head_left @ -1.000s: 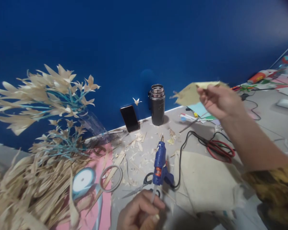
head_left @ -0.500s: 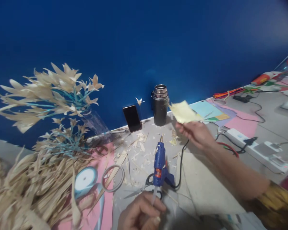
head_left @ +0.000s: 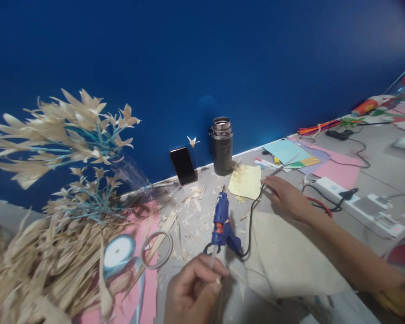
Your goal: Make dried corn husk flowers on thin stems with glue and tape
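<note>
glue gun (head_left: 222,220): blue, upright on its stand, nozzle aimed at the wall; black cord trailing right | glue stick (head_left: 213,260): clear, seated in gun's rear | yellow sheet (head_left: 245,181): pale, crinkled, flat just beyond nozzle, near dark flask

1. The left hand (head_left: 193,290) runs off the bottom edge, so its wrist is out of shot, and its curled fingers cover whatever they pinch near the glue stick's (head_left: 213,260) end.
2. The scissors (head_left: 209,247) sit mostly under the blue glue gun (head_left: 222,220); only a dark loop peeks out.
3. The dried husk pile (head_left: 43,252) spills past the left and bottom edges.
4. Stuff along the table's far right corner (head_left: 384,105) is too blurry to name.
5. The red cable (head_left: 319,204) is partly hidden behind the right hand (head_left: 285,195).
6. The right sleeve (head_left: 400,299) is cropped at the bottom right corner.
</note>
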{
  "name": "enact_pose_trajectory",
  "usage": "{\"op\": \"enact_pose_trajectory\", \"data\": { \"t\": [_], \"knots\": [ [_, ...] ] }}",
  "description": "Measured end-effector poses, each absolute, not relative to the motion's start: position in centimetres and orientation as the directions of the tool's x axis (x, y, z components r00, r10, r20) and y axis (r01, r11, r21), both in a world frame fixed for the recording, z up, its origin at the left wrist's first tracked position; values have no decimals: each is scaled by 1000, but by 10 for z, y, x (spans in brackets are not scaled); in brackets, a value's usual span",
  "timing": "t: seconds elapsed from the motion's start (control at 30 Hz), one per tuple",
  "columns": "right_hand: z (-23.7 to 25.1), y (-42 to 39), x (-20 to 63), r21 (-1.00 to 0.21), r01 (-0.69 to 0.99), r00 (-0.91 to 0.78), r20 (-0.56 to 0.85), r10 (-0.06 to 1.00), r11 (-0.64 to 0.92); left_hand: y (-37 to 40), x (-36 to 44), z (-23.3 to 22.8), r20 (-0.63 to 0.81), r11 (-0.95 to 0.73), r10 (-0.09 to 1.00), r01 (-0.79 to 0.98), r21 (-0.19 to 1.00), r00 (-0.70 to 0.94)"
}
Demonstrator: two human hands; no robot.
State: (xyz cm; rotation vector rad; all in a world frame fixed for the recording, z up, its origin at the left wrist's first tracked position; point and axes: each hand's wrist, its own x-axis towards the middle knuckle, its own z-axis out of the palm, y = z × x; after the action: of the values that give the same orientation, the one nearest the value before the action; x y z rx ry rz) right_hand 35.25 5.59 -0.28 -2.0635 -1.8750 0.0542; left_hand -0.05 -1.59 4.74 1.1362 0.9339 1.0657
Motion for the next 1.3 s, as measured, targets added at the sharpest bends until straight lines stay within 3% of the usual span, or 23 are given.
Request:
{"op": "enact_pose_trajectory", "data": {
  "t": [0.1, 0.27, 0.53, 0.97, 1.1, 1.3],
  "knots": [
    [-14, 58, 355, -165, 986, 35, 206, 978, 0, -12, 5, 51, -57, 97, 971, -170, 981, 231],
    [-3, 58, 367, -86, 996, -32, -21, 999, 30, -13, 10, 50, -74, 115, 968, -163, 980, 239],
    [2, 88, 369, 40, 962, 272, -76, 959, -269, -15, 16, 40, -63, 131, 935, -174, 976, 350],
    [23, 130, 375, 134, 936, 345, -177, 922, -325, -19, 21, 36, -133, 240, 910, -237, 941, 392],
    [36, 121, 385, 125, 918, 392, -156, 907, -375, -18, 23, 37, -139, 247, 923, -275, 929, 358],
    [20, 101, 359, -31, 965, 247, -241, 939, -262, -19, 27, 38, -176, 263, 933, -261, 929, 313]
  ]
}}
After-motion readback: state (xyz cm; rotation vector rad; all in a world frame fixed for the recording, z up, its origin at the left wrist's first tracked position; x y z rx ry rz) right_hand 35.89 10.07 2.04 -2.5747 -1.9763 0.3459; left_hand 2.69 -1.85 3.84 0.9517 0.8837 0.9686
